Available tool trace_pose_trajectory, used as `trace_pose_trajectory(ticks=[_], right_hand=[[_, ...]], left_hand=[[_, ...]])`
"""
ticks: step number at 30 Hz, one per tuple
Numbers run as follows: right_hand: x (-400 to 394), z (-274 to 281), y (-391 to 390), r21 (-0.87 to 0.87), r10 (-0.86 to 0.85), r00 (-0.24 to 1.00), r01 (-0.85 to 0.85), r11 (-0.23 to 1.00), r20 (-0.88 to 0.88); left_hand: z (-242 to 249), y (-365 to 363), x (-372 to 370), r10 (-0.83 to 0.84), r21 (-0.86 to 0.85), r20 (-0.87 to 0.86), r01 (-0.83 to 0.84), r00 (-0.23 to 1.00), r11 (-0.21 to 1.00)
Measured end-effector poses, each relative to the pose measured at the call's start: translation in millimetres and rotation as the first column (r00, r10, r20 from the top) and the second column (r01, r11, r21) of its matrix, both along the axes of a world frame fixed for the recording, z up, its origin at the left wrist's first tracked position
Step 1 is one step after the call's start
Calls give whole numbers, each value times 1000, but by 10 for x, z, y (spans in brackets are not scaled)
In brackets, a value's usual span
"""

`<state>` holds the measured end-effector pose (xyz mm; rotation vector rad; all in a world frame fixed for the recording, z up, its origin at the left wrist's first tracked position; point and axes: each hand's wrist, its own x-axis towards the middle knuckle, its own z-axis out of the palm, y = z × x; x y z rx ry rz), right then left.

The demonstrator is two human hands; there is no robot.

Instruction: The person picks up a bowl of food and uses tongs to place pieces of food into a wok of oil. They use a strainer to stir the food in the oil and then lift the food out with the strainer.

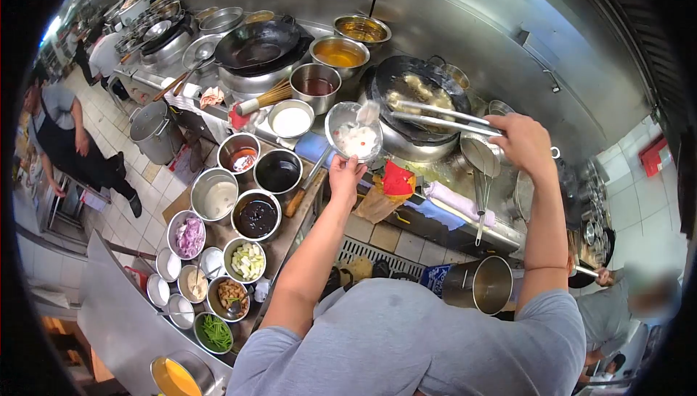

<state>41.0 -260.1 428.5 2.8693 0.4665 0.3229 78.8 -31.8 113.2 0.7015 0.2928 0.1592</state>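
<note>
My left hand [348, 172] is closed on the near rim of a bowl [353, 132] with white, wet pieces in it. My right hand [524, 142] grips long metal tongs [443, 118], which reach left over a black wok [419, 91]. Pale battered pieces [414, 91] lie in the dark oil of the wok. At the bowl's upper right edge is a pale lump [368, 113] close to the tongs' tips; whether they hold it cannot be made out.
Left of the bowl stand a pot of red-brown liquid [316, 85], a white bowl [291, 119] and a counter with several ingredient bowls [216, 194]. Strainers [479, 155] lie right of the wok. People stand at far left [72, 131] and lower right [613, 316].
</note>
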Motion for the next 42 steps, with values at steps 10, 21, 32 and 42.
trace_pose_trajectory(ticks=[10, 21, 32, 42], right_hand=[[440, -114, -615, 171, -297, 954, 289, 942, 26], [1245, -673, -420, 8, -335, 942, 335, 942, -11], [458, -203, 464, -409, 87, 988, -131, 903, -125], [174, 273, 8, -128, 21, 1000, -23, 992, -16]], left_hand=[[188, 19, -11, -79, -106, -38, 74, 996, 992], [30, 107, -131, -96, -56, -40, 94, 995, 994], [-151, 35, -26, -69, 325, 115, 28, 991, 945], [-147, 20, 76, -142, 143, -10, 142, 990, 980]])
